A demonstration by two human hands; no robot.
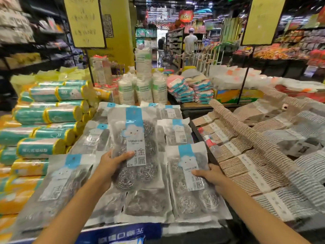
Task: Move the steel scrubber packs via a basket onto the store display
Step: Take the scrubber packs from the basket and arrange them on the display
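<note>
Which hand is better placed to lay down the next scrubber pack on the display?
Probably left. The left hand already holds the centre pack above the pile, thumb on its label. The right hand only grips the edge of the right pack lying there.

The yellow signs [84, 22] carry writing too blurred to read, and the blue banner [121, 234] is cut off below.

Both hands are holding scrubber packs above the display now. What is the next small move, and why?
Probably lower the centre pack held by the left hand flat onto the packs beneath and let go. It is lifted and tilted above the pile, while the right pack under the right hand already seems to lie in its row.
</note>
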